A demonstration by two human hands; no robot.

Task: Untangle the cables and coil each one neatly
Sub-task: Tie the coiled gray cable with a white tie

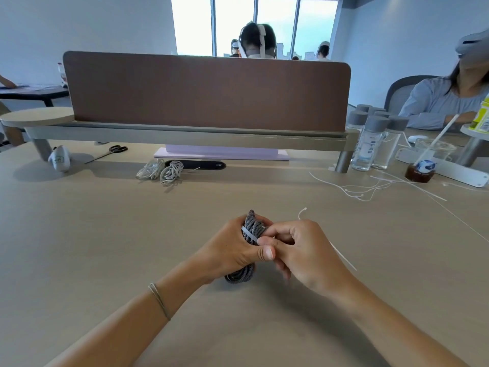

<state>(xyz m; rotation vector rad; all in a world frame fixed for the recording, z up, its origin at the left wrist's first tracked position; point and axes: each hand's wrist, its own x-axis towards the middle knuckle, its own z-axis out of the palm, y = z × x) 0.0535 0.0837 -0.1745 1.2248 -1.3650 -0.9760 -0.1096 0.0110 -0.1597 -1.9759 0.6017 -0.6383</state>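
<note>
Gripping the grey cable coil point(251, 223), the left hand point(230, 250) is steadying it. The right hand point(304, 250) is pinching a white tie point(248, 234) around it. Next comes threading and tightening, probably.

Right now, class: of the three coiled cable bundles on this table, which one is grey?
The grey braided bundle gripped in the left hand, zip tie around it. The two bundles lying near the divider are white.

three cable coils point(252, 229), roughly six bottles point(370, 139)

no readable text anywhere: water bottle labels point(368, 149) and the green carton's print point(482, 116) are too blurred.
</note>
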